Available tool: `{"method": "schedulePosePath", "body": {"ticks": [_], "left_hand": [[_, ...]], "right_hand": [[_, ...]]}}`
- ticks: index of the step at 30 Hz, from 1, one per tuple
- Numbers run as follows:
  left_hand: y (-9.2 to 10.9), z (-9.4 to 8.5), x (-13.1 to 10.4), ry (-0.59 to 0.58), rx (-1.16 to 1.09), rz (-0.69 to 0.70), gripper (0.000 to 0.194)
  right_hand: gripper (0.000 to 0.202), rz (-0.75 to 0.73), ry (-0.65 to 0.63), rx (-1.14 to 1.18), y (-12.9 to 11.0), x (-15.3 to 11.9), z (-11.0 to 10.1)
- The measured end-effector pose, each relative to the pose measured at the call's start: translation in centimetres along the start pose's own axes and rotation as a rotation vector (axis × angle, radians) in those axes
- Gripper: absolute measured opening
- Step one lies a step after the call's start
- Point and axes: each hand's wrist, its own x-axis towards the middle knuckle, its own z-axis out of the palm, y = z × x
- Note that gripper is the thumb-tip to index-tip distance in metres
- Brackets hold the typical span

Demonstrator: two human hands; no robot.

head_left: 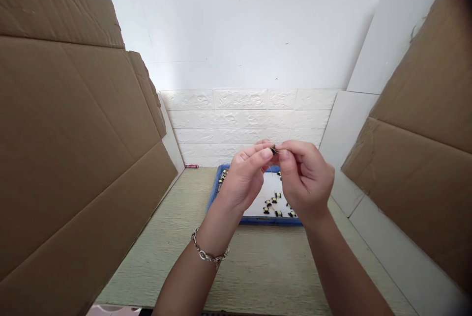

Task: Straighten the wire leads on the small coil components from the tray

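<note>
Above the tray, my left hand [250, 171] pinches a small black coil bobbin [273, 149] between thumb and fingers. Thin copper-coloured wires [280, 151] come off the bobbin, and my right hand [306, 173] grips them between thumb and forefinger. Both hands are close together, and the fingers hide most of the bobbin. Beneath them lies a blue tray [254, 220] with a white lining. Several similar bobbins [274, 200], black with pale yellow windings and loose wire ends, lie scattered in it; others [222, 176] sit along its left side.
Cardboard sheets [84, 124] rise on the left and, as another cardboard panel [424, 134], on the right. A white brick-pattern wall [239, 119] closes the back. A small red tube-like object [191, 166] lies at the back left of the pale green table [169, 257].
</note>
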Motion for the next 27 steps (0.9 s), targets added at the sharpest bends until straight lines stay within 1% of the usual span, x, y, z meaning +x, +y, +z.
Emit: {"method": "schedulePosePath", "body": {"ticks": [4, 10, 13, 20, 27], "left_hand": [[0.05, 0.04, -0.08, -0.019, -0.009, -0.004, 0.017], [0.13, 0.19, -0.17, 0.001, -0.007, 0.001, 0.016], [0.21, 0.26, -0.2, 0.001, -0.011, -0.005, 0.017], [0.29, 0.27, -0.22, -0.008, -0.01, 0.008, 0.012], [0.21, 0.15, -0.19, -0.015, 0.009, 0.006, 0.015]], "right_hand": [[0.016, -0.019, 0.008, -0.001, -0.11, 0.0, -0.1], [0.016, -0.055, -0.004, -0.026, -0.25, 0.19, -0.28], [0.017, -0.058, 0.004, -0.016, -0.31, 0.23, -0.29], [0.019, -0.072, 0.006, -0.015, -0.33, 0.24, -0.33], [0.018, -0.07, -0.005, -0.046, -0.37, 0.27, -0.32]]}}
